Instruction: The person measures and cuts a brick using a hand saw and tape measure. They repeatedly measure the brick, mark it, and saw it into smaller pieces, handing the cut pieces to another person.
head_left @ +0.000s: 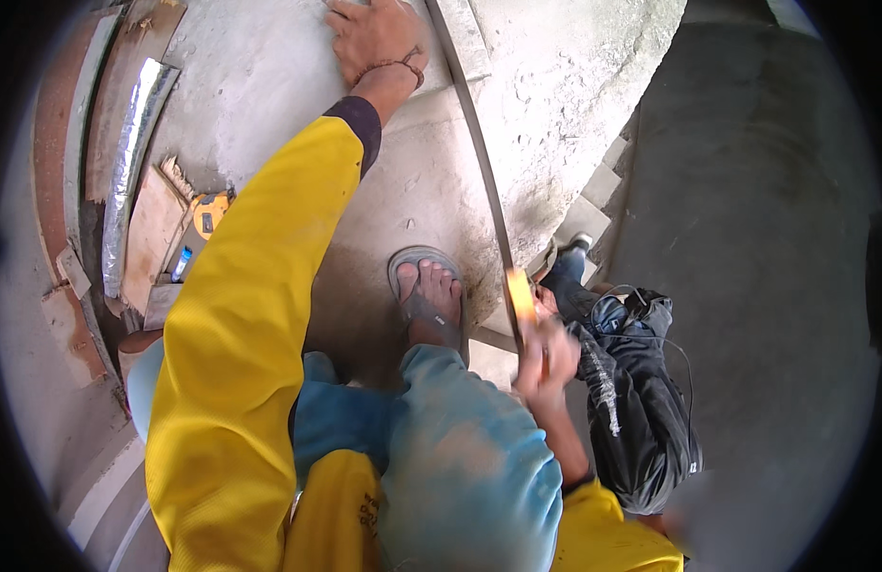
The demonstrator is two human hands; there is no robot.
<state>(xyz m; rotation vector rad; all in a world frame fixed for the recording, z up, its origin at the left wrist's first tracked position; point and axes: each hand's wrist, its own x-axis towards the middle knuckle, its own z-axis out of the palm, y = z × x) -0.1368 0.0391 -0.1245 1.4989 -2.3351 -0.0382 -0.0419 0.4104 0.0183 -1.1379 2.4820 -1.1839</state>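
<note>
My left hand (382,43) lies on the pale concrete surface at the top of the view, fingers spread, holding nothing. A dark cord circles its wrist. My right hand (547,360), blurred by motion, is closed around an orange tool (521,294) whose kind I cannot make out. That tool meets the lower end of a long, thin dark strip (486,164), which runs up past my left hand's right side. Between my hands, my sandalled foot (429,291) stands on the concrete.
Wooden boards (155,229) and a foil-wrapped strip (131,172) lie at left, beside a yellow tape measure (210,214) and a small blue object (182,263). A rough concrete block edge (574,105) borders a lower grey floor (736,219). Another person in dark clothes (636,410) is close at right.
</note>
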